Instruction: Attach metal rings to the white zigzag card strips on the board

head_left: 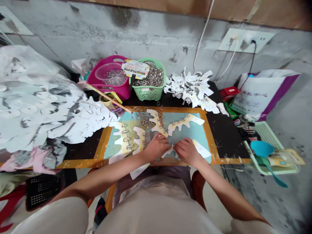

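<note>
Pressing down on a white scalloped paper cutout (pixel 201 149) with both hands palm-down, fingers loosely spread, no clear pinch that I can see. Left hand (pixel 156 147) and right hand (pixel 186 151) sit almost touching, mid-way along a teal-and-yellow painted board (pixel 195 136) edged in orange tape. Loose silver metal rings (pixel 145 122) lie on the board around 12 o'clock, a green plastic basket of rings (pixel 148 94) sits beyond them, and a big heap of white paper cutouts (pixel 44 104) is over at 9 o'clock.

mat (pixel 197 136): teal, orange border | tub (pixel 119 91): magenta | basket (pixel 149 94): mint green lattice
</note>
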A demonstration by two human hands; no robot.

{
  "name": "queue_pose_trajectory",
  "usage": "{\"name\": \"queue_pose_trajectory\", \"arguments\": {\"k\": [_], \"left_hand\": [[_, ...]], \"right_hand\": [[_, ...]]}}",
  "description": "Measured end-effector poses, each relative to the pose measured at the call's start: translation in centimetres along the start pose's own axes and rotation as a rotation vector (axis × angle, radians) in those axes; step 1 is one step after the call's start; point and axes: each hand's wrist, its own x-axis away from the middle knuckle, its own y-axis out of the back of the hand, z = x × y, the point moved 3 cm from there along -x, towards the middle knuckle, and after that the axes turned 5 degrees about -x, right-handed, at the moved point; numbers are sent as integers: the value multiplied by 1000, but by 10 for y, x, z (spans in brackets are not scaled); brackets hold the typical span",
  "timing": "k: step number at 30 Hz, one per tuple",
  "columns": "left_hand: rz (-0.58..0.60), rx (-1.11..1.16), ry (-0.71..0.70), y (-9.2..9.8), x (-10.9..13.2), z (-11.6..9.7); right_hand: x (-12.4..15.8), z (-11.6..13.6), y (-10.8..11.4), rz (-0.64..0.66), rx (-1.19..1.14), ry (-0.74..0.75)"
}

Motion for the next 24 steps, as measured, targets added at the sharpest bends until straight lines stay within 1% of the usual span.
{"name": "queue_pose_trajectory", "arguments": {"k": [2,5,10,12,16,19,21,24], "left_hand": [[1,4,12,0,1,0],[11,-24,-27,1,2,-3],[5,-64,-102,2,3,-7],[-1,-55,-105,2,3,-6],[-15,-23,-102,1,3,-3],[-4,-9,-83,1,4,-1],[10,-20,-87,2,4,-2],[20,-81,-119,4,5,-6]], "right_hand": [[7,6,-3,-50,27,-26],[14,12,-5,-76,21,-76],[13,3,2,-72,-132,-186],[9,-3,4,-49,-136,-170],[1,-9,0,13,-60,-56],[3,-8,-3,27,-22,10],[7,-5,-3,23,-5,19],[13,2,0,29,16,-38]]}}
